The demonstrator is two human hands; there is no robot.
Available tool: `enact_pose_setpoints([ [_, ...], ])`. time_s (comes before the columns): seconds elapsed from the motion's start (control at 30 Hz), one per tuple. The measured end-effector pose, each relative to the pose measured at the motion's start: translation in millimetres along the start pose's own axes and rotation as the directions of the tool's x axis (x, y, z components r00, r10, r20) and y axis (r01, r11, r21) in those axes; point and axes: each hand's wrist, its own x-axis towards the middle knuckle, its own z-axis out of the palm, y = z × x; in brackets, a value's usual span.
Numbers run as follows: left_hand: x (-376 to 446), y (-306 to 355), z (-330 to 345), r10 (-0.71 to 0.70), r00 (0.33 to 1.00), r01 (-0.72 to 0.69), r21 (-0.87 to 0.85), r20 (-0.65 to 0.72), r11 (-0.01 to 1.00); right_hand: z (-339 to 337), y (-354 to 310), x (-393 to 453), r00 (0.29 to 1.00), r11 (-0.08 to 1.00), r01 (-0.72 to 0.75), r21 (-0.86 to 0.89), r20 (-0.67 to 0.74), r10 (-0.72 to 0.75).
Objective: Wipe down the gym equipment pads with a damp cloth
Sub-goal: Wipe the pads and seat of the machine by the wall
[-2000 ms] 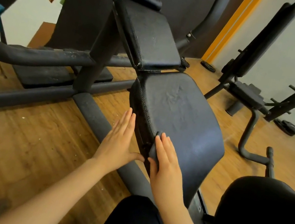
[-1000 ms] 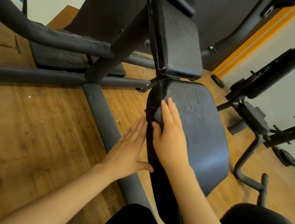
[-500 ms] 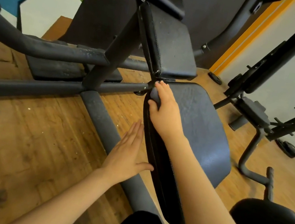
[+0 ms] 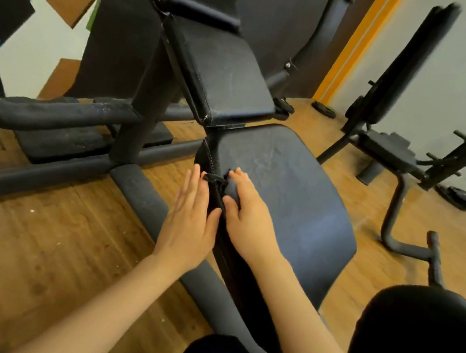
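Note:
A black seat pad [image 4: 296,211] lies in front of me, with a black back pad [image 4: 227,76] tilted up behind it. My right hand [image 4: 249,216] lies on the seat pad's left edge and holds a small dark cloth [image 4: 232,189] bunched between thumb and fingers, pressing it onto the pad. Only a bit of the cloth shows. My left hand [image 4: 189,224] rests flat, fingers straight, against the pad's left side wall, just beside the right hand.
Thick black frame tubes [image 4: 136,191] run across the wooden floor to the left. Another bench with a rack [image 4: 384,146] stands at the right, with weight plates [image 4: 462,197] on the floor behind it. A rounded black pad [image 4: 419,346] fills the lower right.
My right hand slid the cloth up the seat pad's left edge to its far corner, then back toward me to the middle of that edge. My left hand stayed flat against the pad's side.

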Motion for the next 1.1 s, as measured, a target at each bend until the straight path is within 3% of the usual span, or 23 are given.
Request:
enact_pose_setpoints([
  [0.17,18,8,-14,0.008,1.000,-0.007,0.105,-0.015,0.994,-5,24,3,0.998,0.993,0.067,0.094,0.008,-0.068],
  [0.33,52,25,-19,-0.057,0.998,0.051,0.303,0.012,0.951,-32,76,65,0.976,0.977,-0.213,0.009,-0.044,0.213],
  [0.4,57,29,-14,-0.084,0.996,0.079,0.322,0.001,0.944,-31,75,75,0.967,0.968,-0.249,0.014,-0.051,0.250],
  [0.57,57,30,-11,-0.056,0.998,0.060,0.314,-0.024,0.947,-7,48,59,0.995,0.991,0.100,0.092,-0.009,-0.100],
  [0.63,58,30,-10,-0.056,0.998,0.060,0.351,-0.022,0.935,-16,63,76,0.993,0.990,0.117,0.083,0.012,-0.119],
  [0.8,56,33,-12,-0.096,0.995,0.089,0.374,0.002,0.923,-46,117,142,0.980,0.981,-0.192,-0.011,-0.049,0.192],
  [0.87,57,32,-13,-0.091,0.996,0.086,0.378,-0.005,0.922,-40,108,148,0.973,0.976,-0.219,-0.005,-0.072,0.218],
  [0.93,57,31,-11,-0.086,0.996,0.084,0.393,-0.013,0.915,-26,87,138,0.991,0.992,-0.118,0.035,-0.063,0.120],
  [1.03,58,31,-10,-0.081,0.997,0.079,0.427,-0.014,0.901,-10,66,110,0.989,0.988,0.145,0.051,-0.005,-0.145],
  [1.1,59,32,-11,-0.084,0.996,0.079,0.458,-0.011,0.886,-16,72,110,0.977,0.976,0.212,0.055,0.024,-0.213],
])
